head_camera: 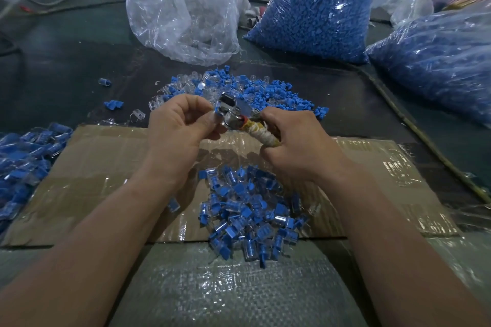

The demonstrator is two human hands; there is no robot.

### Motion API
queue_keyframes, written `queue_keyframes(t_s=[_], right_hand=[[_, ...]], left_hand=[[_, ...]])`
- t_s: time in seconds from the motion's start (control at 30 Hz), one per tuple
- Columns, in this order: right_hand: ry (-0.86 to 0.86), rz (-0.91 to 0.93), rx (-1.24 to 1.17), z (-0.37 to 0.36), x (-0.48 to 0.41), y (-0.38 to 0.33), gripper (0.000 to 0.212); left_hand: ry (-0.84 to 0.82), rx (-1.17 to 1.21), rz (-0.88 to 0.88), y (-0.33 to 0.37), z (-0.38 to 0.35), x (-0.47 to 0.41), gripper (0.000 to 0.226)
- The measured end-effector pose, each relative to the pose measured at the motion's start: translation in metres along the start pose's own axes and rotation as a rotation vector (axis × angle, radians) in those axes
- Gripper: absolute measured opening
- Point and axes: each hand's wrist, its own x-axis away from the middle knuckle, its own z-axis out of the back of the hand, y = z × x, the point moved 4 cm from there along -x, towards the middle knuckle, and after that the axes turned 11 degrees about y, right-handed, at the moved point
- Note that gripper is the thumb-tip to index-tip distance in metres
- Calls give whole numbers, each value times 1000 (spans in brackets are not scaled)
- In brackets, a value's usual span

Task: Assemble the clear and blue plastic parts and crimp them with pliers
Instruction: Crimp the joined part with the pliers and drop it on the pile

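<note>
My left hand [180,125] pinches a small clear and blue plastic part [217,113] between thumb and fingers, and the part sits in the metal jaws of the pliers [233,111]. My right hand [289,138] grips the pliers' tape-wrapped handle [261,131]. Both hands hover above the cardboard sheet [106,167]. A loose heap of blue and clear parts [252,93] lies just beyond the hands. A pile of joined clear-and-blue pieces [249,212] lies on the cardboard under my wrists.
A clear bag of transparent parts [183,8] stands at the back centre. Two bags of blue parts [316,5] [441,61] stand at the back right. More joined pieces [24,164] lie in plastic at the left edge. Woven sacking [225,292] covers the near side.
</note>
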Motion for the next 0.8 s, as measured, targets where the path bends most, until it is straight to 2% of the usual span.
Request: queue_keyframes(t_s=[0.3, 0.43, 0.57, 0.67, 0.8], right_hand=[[60, 36, 31, -3, -1, -1, 27], [31, 29, 29, -6, -1, 2, 23], [90, 2, 31, 1, -1, 11, 20], [102, -71, 73, 10, -2, 25, 23], [-6, -150, 129, 15, -1, 40, 30]], left_hand=[[29, -10, -22, 3, 2, -1, 17], [14, -16, 10, 0, 1, -2, 18], [-22, -27, 72, -1, 7, -8, 15], [-92, -15, 176, -2, 14, -10, 7], [-330, -106, 257, -3, 13, -5, 11]])
